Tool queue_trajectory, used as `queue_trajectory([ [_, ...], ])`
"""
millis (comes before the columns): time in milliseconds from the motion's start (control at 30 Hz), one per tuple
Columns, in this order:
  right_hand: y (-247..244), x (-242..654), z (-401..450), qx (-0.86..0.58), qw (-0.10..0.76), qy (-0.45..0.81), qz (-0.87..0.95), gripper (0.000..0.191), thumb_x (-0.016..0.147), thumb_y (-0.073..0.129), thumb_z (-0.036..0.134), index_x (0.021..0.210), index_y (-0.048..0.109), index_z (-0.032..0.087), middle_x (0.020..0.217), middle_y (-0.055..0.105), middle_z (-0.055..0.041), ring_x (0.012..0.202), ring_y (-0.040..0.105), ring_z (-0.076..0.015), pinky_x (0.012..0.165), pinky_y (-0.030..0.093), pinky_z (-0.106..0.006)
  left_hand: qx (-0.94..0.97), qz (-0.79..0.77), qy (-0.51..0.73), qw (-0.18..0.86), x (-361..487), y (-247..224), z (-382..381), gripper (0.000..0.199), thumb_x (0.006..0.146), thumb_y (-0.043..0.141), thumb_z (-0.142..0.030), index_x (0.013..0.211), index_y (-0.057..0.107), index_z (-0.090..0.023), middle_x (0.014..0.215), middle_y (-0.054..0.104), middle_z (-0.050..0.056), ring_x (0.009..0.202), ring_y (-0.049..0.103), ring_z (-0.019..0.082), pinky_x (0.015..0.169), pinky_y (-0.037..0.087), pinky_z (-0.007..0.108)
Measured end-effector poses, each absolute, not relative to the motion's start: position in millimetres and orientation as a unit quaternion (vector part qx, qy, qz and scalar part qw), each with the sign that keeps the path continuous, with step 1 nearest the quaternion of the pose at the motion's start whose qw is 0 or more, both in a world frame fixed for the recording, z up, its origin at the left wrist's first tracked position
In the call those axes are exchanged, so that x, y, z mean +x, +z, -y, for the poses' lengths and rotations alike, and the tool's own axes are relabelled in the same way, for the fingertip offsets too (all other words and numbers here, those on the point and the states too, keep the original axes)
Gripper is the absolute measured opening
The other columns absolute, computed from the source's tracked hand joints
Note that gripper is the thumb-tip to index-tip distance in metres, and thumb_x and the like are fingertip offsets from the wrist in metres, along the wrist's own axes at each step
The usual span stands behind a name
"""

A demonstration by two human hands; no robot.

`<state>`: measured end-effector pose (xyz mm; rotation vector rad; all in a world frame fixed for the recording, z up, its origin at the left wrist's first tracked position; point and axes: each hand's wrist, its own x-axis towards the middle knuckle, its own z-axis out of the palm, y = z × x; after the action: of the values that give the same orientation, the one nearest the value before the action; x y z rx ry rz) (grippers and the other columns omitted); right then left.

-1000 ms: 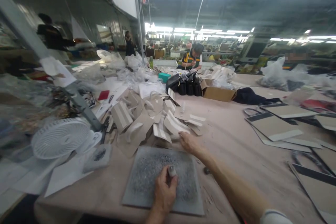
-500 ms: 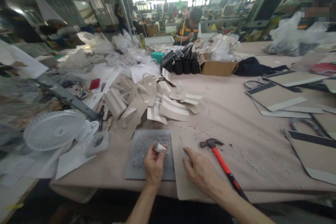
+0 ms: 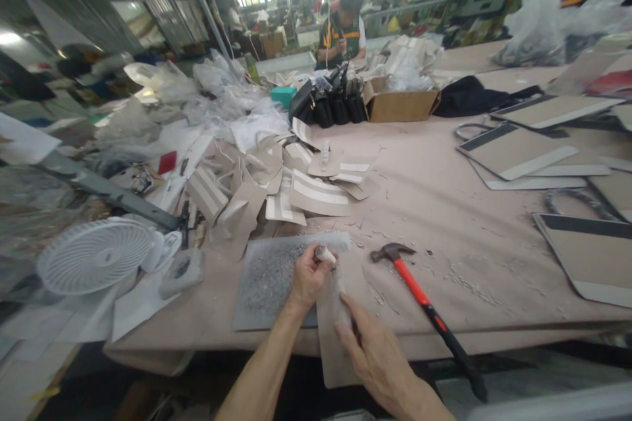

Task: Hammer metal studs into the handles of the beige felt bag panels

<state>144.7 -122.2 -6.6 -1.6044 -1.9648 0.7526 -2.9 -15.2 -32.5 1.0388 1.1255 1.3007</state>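
Observation:
My left hand (image 3: 311, 276) is closed around a small white cylinder (image 3: 326, 255), its end facing up, above the right part of a grey board (image 3: 266, 296) strewn with dark bits. My right hand (image 3: 368, 339) pinches a raised, tube-like strip on a beige panel (image 3: 330, 358). The panel lies partly over the board, and its near end reaches past the table edge. The cylinder is close to the far end of the raised strip; whether they touch I cannot tell. Right of the panel lies a claw hammer (image 3: 415, 289) with a red and black handle.
Beyond the board is a heap of beige pieces with white strips (image 3: 318, 194). A white fan (image 3: 99, 255) lies at left. Black bags (image 3: 330, 105) and a cardboard box (image 3: 402, 104) stand farther back. Flat beige panels (image 3: 587, 270) lie at right. A person (image 3: 340, 33) sits across the table.
My left hand has moved right with the white cylinder, from over the board towards the panel. My right hand has gone from touching the panel with extended fingers to pinching its raised strip.

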Motion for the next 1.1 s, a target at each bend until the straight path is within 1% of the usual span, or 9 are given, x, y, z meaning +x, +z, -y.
queue_trajectory([
  [167, -0.7, 201.6, 89.1, -0.666, 0.256, 0.133, 0.688, 0.042, 0.096, 0.041, 0.042, 0.122, 0.059, 0.013, 0.097, 0.066, -0.013, 0.086, 0.064, -0.0238, 0.077, 0.052, -0.036, 0.451, -0.471, 0.538, 0.535, -5.3, -35.7, 18.4, 0.03, 0.074, 0.076, -0.03, 0.097, 0.062, -0.017, 0.09, 0.078, 0.007, 0.083, 0.073, 0.02, 0.075, 0.056, 0.028],
  [267, -6.1, 241.8, 77.9, -0.724, 0.148, 0.046, 0.672, 0.038, 0.094, 0.046, 0.038, 0.117, 0.06, 0.011, 0.104, 0.063, -0.0171, 0.09, 0.063, -0.0282, 0.079, 0.049, -0.039, 0.466, -0.476, 0.524, 0.53, -6.6, -37.5, 16.6, 0.029, 0.075, 0.075, -0.029, 0.099, 0.063, -0.017, 0.091, 0.078, 0.007, 0.083, 0.073, 0.019, 0.074, 0.056, 0.027],
  [367, -14.5, 264.3, 79.6, -0.746, 0.018, 0.053, 0.663, 0.031, 0.093, 0.05, 0.038, 0.109, 0.061, 0.013, 0.098, 0.063, -0.0149, 0.084, 0.064, -0.0277, 0.072, 0.046, -0.037, 0.477, -0.481, 0.517, 0.523, -7.3, -40.5, 15.6, 0.028, 0.076, 0.074, -0.027, 0.1, 0.063, -0.017, 0.093, 0.078, 0.007, 0.085, 0.073, 0.019, 0.076, 0.056, 0.027],
  [500, -21.8, 267.3, 84.8, -0.744, -0.036, 0.099, 0.66, 0.021, 0.096, 0.045, 0.033, 0.098, 0.056, 0.016, 0.091, 0.062, -0.0104, 0.079, 0.065, -0.0243, 0.066, 0.042, -0.032, 0.485, -0.485, 0.508, 0.522, -7.9, -42.4, 15.5, 0.027, 0.077, 0.072, -0.027, 0.1, 0.064, -0.017, 0.094, 0.078, 0.008, 0.084, 0.072, 0.02, 0.075, 0.056, 0.027],
  [633, -18.9, 263.6, 81.6, -0.759, 0.034, 0.215, 0.614, 0.011, 0.091, 0.046, 0.029, 0.09, 0.051, 0.019, 0.079, 0.061, -0.0062, 0.071, 0.062, -0.0207, 0.062, 0.04, -0.03, 0.512, -0.491, 0.493, 0.505, -7.7, -40.2, 15.8, 0.023, 0.078, 0.07, -0.025, 0.099, 0.065, -0.018, 0.095, 0.077, 0.007, 0.084, 0.072, 0.02, 0.075, 0.055, 0.027],
  [767, -2.0, 252.9, 80.0, -0.692, 0.204, 0.564, 0.401, 0.013, 0.085, 0.05, 0.035, 0.082, 0.046, 0.022, 0.064, 0.049, 0.0044, 0.048, 0.046, -0.0107, 0.047, 0.037, -0.024, 0.555, -0.492, 0.479, 0.47, -7.0, -35.4, 16.2, 0.019, 0.078, 0.065, -0.021, 0.097, 0.064, -0.018, 0.09, 0.076, 0.005, 0.079, 0.07, 0.018, 0.072, 0.053, 0.026],
  [833, 14.3, 241.3, 80.8, -0.648, 0.271, 0.653, 0.284, 0.016, 0.082, 0.053, 0.036, 0.083, 0.044, 0.023, 0.063, 0.045, 0.0073, 0.041, 0.037, -0.0068, 0.04, 0.031, -0.021, 0.588, -0.485, 0.466, 0.449, -7.4, -33.6, 16.0, 0.016, 0.079, 0.063, -0.019, 0.095, 0.065, -0.018, 0.088, 0.074, 0.004, 0.079, 0.068, 0.017, 0.073, 0.052, 0.025],
  [933, 46.3, 220.8, 82.2, -0.659, 0.335, 0.6, 0.306, 0.024, 0.085, 0.052, 0.045, 0.08, 0.041, 0.024, 0.06, 0.041, 0.0089, 0.039, 0.032, -0.006, 0.036, 0.027, -0.019, 0.63, -0.475, 0.445, 0.425, -8.4, -32.4, 15.7, 0.015, 0.079, 0.06, -0.016, 0.092, 0.066, -0.018, 0.085, 0.071, 0.003, 0.079, 0.065, 0.017, 0.072, 0.05, 0.025],
  [1100, 75.2, 204.6, 80.9, -0.628, 0.348, 0.281, 0.637, 0.033, 0.094, 0.04, 0.051, 0.076, 0.043, 0.024, 0.053, 0.043, 0.0061, 0.045, 0.041, -0.0101, 0.045, 0.029, -0.023, 0.675, -0.475, 0.415, 0.383, -7.1, -33.0, 16.2, 0.021, 0.079, 0.059, -0.014, 0.098, 0.066, -0.019, 0.083, 0.069, 0.002, 0.076, 0.062, 0.017, 0.072, 0.047, 0.026],
])
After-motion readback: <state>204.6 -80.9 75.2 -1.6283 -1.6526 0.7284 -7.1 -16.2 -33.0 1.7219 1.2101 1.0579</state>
